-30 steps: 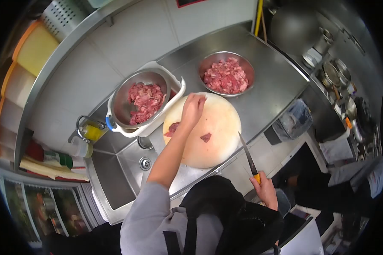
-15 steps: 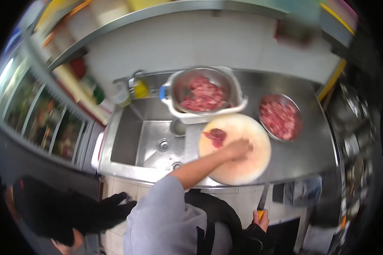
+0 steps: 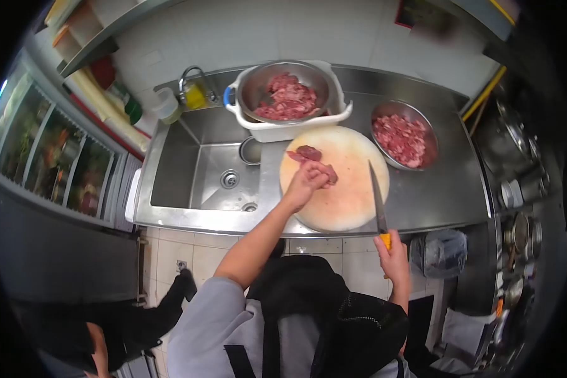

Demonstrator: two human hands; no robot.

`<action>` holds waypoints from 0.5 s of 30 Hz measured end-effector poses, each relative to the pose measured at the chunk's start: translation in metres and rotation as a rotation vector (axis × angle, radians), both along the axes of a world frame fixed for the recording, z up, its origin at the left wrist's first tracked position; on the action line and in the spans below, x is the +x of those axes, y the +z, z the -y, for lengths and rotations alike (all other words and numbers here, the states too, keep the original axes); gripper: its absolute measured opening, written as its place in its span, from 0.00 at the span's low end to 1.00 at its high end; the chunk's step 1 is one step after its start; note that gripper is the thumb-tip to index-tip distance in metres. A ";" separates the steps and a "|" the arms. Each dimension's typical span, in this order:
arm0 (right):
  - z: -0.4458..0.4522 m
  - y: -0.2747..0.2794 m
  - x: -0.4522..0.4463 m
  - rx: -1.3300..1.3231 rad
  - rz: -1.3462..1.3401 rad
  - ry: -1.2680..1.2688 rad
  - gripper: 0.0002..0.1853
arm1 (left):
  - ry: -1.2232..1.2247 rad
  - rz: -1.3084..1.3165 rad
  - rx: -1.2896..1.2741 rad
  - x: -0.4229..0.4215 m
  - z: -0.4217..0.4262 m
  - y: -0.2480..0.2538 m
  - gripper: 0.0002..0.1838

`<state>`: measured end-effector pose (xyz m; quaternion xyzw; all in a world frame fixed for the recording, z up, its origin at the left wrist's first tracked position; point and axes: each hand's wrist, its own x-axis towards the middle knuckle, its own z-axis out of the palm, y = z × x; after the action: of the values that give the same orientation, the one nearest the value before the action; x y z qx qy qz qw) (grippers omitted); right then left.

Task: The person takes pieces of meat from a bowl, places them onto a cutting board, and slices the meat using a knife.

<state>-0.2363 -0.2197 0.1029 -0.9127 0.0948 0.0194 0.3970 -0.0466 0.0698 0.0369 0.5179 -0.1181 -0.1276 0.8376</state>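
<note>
On the round cutting board (image 3: 353, 198), my left hand (image 3: 311, 179) has its fingers curled on a piece of meat (image 3: 331, 175). Another dark red piece of meat (image 3: 309, 152) lies just beyond my fingers, near the board's upper left. My right hand (image 3: 394, 255) is closed round the yellow handle of a knife (image 3: 378, 201). The blade points away from me, over the right edge of the board. Cut meat fills part of a steel bowl (image 3: 249, 94) set on a white tub (image 3: 274, 133). A second steel bowl (image 3: 430, 148) of cut meat stands to the right.
A steel sink (image 3: 176, 170) with a tap (image 3: 192, 70) is on the left, beside a yellow bottle (image 3: 195, 96). Below the counter's right end hangs a lined bin (image 3: 444, 252). Another person (image 3: 101, 334) is at the lower left. Pots stand at the right.
The view has swung round. My left hand has moved from the bare part of the board to the meat and taken hold of it. The knife has come from beside the board to over its right edge.
</note>
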 end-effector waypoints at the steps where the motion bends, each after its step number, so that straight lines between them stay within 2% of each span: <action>1: -0.001 -0.001 -0.005 -0.013 0.029 0.025 0.22 | 0.012 0.026 -0.012 -0.002 -0.001 0.004 0.07; 6: 0.008 -0.010 -0.049 0.045 0.018 -0.023 0.21 | 0.016 0.065 0.045 -0.008 0.011 0.018 0.08; 8: 0.011 -0.013 -0.072 -0.055 0.049 -0.060 0.20 | 0.003 0.019 0.024 -0.012 0.022 0.016 0.08; 11: 0.017 -0.017 -0.095 0.000 -0.022 -0.122 0.20 | 0.015 -0.105 0.039 -0.017 0.031 -0.015 0.09; 13: 0.018 -0.024 -0.106 0.037 -0.058 -0.155 0.21 | -0.005 -0.162 0.167 -0.022 0.033 -0.026 0.11; 15: 0.011 -0.024 -0.110 0.027 -0.029 -0.165 0.21 | 0.010 -0.194 0.169 -0.030 0.036 -0.029 0.10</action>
<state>-0.3464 -0.2310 0.0788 -0.8960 0.1750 0.0013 0.4080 -0.0770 0.0339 0.0078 0.5725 -0.0228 -0.1826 0.7990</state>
